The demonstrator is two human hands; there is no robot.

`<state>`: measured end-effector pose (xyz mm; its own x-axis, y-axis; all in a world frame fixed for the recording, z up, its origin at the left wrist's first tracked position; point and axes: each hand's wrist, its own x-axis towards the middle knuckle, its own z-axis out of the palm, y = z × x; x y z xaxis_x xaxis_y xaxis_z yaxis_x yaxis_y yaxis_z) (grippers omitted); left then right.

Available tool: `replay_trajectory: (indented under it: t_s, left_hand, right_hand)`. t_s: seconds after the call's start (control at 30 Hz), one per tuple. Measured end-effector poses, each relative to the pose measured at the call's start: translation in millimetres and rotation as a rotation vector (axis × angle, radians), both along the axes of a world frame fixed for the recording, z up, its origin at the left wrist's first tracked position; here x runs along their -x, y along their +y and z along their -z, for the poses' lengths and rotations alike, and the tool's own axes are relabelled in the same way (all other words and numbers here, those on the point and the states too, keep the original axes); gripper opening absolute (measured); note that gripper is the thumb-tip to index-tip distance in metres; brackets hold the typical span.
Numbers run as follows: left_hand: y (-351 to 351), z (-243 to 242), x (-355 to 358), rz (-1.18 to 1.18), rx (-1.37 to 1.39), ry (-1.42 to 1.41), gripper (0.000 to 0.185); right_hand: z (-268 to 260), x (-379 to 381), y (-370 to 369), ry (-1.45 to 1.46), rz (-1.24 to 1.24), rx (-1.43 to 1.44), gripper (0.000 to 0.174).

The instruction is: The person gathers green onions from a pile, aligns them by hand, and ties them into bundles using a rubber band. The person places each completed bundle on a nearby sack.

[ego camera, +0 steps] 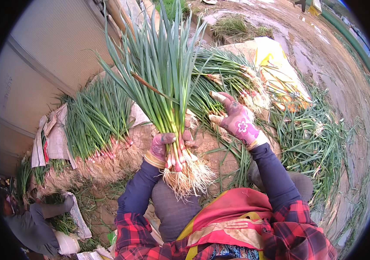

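Note:
A bunch of spring onions (pixel 172 110) stands upright in front of me, its long green leaves pointing away and its reddish bulbs and pale roots hanging towards my lap. My left hand (pixel 162 143), in a dirty pink-purple glove, grips the bunch just above the bulbs. One brown, dry leaf (pixel 150 85) crosses the green ones. To the right of the bunch, my right hand (pixel 239 121) is empty, its fingers spread in a pink glove with a flower print. It hovers near a pile of spring onions (pixel 227 71) lying on sacking, roots to the right.
Rows of spring onions (pixel 98 120) lie along a tan panel wall (pixel 55 48) at left. Loose trimmed leaves (pixel 311 143) heap up at right, below a white-and-yellow sack (pixel 282 71). Another person's leg (pixel 43 221) shows at lower left. Beyond lies a muddy track (pixel 328 58).

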<state>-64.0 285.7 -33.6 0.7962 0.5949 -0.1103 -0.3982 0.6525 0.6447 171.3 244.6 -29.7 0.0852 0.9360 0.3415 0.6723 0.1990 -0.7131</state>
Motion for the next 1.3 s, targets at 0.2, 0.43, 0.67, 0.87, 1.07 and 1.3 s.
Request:
replay_trajectory:
  t_s: [0.2,0.43,0.67,0.87,1.07,1.3]
  left_hand:
    - [-111,-79,3,0.059,-0.035,0.078,0.056]
    - [-173,-63,27,-0.106,-0.104,0.061,0.058]
    - [-180,-48,26,-0.004,-0.221,0.14,0.057]
    - [-215,-27,5,0.064,-0.203,0.154,0.059]
    - [-214,2,-7,0.057,-0.182,0.056,0.045]
    - [-201,32,10,0.075,-0.126,0.077,0.029]
  right_hand:
    - [-63,43,-71,0.164,-0.019,-0.053,0.038]
    - [-15,1,-171,-0.111,0.239,0.657,0.044]
    - [-104,18,-178,0.78,0.011,0.161,0.029]
    - [-122,14,-166,0.878,-0.153,0.029,0.021]
    - [-82,4,-170,0.768,-0.033,-0.002,0.029]
    - [-37,60,-188,0.628,-0.039,0.427,0.03]
